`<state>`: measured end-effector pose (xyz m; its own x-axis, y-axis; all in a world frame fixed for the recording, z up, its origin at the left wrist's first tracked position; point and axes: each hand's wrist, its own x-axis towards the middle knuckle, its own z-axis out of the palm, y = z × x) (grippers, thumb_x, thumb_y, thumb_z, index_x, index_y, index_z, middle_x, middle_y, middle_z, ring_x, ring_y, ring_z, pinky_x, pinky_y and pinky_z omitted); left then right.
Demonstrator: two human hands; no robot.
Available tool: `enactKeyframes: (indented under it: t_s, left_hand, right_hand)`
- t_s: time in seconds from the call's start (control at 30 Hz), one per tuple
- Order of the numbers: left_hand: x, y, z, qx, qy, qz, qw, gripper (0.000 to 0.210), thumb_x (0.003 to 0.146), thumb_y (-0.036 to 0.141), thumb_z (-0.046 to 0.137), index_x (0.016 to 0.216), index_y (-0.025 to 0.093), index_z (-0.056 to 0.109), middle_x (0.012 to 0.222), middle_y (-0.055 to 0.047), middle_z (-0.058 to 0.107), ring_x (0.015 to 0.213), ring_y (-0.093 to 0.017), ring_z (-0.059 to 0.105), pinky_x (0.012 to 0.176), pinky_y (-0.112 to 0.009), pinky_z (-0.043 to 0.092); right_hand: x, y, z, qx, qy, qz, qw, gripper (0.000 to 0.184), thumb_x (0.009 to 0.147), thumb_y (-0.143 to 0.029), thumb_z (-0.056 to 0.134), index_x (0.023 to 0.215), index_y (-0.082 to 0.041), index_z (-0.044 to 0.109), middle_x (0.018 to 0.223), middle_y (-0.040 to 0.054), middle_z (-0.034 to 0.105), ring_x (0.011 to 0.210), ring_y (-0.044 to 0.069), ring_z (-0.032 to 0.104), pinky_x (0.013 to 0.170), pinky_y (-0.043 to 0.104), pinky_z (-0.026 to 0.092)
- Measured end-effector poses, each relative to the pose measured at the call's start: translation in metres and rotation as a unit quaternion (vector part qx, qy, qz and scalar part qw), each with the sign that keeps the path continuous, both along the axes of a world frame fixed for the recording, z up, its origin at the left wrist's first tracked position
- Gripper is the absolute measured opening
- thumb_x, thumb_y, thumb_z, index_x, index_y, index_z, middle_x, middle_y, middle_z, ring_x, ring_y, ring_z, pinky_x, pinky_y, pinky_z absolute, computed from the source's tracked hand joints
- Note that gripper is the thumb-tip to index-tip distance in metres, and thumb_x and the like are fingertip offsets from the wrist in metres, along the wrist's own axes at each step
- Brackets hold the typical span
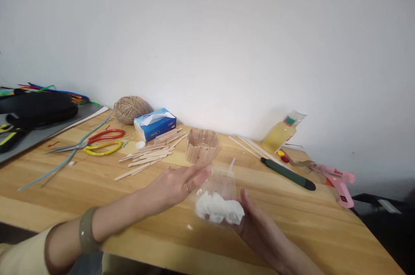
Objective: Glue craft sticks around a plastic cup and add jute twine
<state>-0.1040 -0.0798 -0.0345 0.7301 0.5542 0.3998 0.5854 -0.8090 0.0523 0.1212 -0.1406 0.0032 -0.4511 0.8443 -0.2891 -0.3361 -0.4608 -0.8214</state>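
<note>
Below a pale wall (207, 41), on a wooden table (155, 244), a clear cup (222, 184) was grasped at its side by the right hand (254, 223); its opposite edge was met by the left hand (178, 185), fingers extended. White tissue (218, 208) was bunched inside. Beyond the grip a stick box (201, 154) was set, with scissors (84, 145) placed to the grip's left and a glue gun (339, 179) to its right.

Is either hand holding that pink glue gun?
No, the glue gun lies off to the right, while the left hand and right hand are at the clear container.
</note>
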Motion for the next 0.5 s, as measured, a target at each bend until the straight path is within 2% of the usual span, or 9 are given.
enactKeyframes:
  t_s: [0.13, 0.2, 0.23, 0.33, 0.4, 0.5]
  left_hand:
    - [-0.006, 0.003, -0.005, -0.022, -0.005, 0.008, 1.000, 0.072, 0.087, 0.008, 0.036, 0.141, 0.035, -0.003, 0.138, -0.009, 0.044, 0.109, -0.020, 0.057, 0.082, -0.032, 0.051]
    - [-0.013, 0.004, -0.005, -0.038, -0.010, 0.040, 0.998, 0.069, 0.087, 0.009, 0.036, 0.141, 0.035, 0.001, 0.137, -0.008, 0.046, 0.102, -0.020, 0.061, 0.078, -0.031, 0.052]
    - [-0.016, 0.005, -0.005, -0.046, -0.015, 0.060, 0.997, 0.068, 0.087, 0.010, 0.035, 0.141, 0.035, 0.003, 0.137, -0.008, 0.046, 0.100, -0.021, 0.063, 0.076, -0.031, 0.053]
    - [-0.023, 0.008, -0.005, -0.053, -0.046, 0.076, 0.995, 0.068, 0.084, 0.013, 0.038, 0.141, 0.035, 0.009, 0.137, -0.005, 0.046, 0.099, -0.022, 0.063, 0.072, -0.030, 0.054]
    - [-0.022, 0.009, -0.006, -0.054, -0.066, 0.069, 0.994, 0.070, 0.082, 0.013, 0.039, 0.141, 0.035, 0.009, 0.137, -0.003, 0.047, 0.103, -0.023, 0.062, 0.074, -0.030, 0.054]
    - [-0.016, 0.009, -0.007, -0.055, -0.075, 0.045, 0.995, 0.071, 0.081, 0.011, 0.038, 0.141, 0.034, 0.007, 0.135, -0.004, 0.048, 0.104, -0.022, 0.062, 0.078, -0.031, 0.053]
  right_hand:
    - [0.027, -0.005, -0.012, -0.020, -0.010, -0.102, 0.995, 0.029, 0.071, -0.046, 0.068, 0.074, -0.017, 0.072, 0.074, 0.0045, 0.072, 0.072, 0.017, 0.066, 0.078, 0.031, 0.048]
    - [0.052, -0.012, -0.014, -0.017, -0.028, -0.179, 0.983, 0.029, 0.069, -0.046, 0.069, 0.073, -0.017, 0.073, 0.077, 0.0043, 0.073, 0.075, 0.017, 0.066, 0.077, 0.029, 0.050]
    - [0.066, -0.016, -0.015, -0.014, -0.032, -0.214, 0.976, 0.030, 0.070, -0.046, 0.069, 0.078, -0.018, 0.073, 0.085, 0.0048, 0.073, 0.083, 0.018, 0.066, 0.082, 0.029, 0.049]
    - [0.109, -0.035, -0.015, 0.010, -0.069, -0.319, 0.945, 0.028, 0.065, -0.035, 0.076, 0.089, -0.022, 0.072, 0.104, 0.0037, 0.070, 0.099, 0.018, 0.062, 0.089, 0.025, 0.048]
    - [0.134, -0.049, -0.016, -0.006, -0.113, -0.382, 0.917, 0.031, 0.058, -0.025, 0.080, 0.087, -0.023, 0.072, 0.097, 0.0037, 0.072, 0.091, 0.018, 0.065, 0.081, 0.021, 0.052]
    - [0.165, -0.067, -0.015, -0.033, -0.153, -0.497, 0.854, 0.035, 0.046, -0.016, 0.083, 0.078, -0.023, 0.071, 0.082, 0.0027, 0.073, 0.070, 0.017, 0.067, 0.062, 0.019, 0.057]
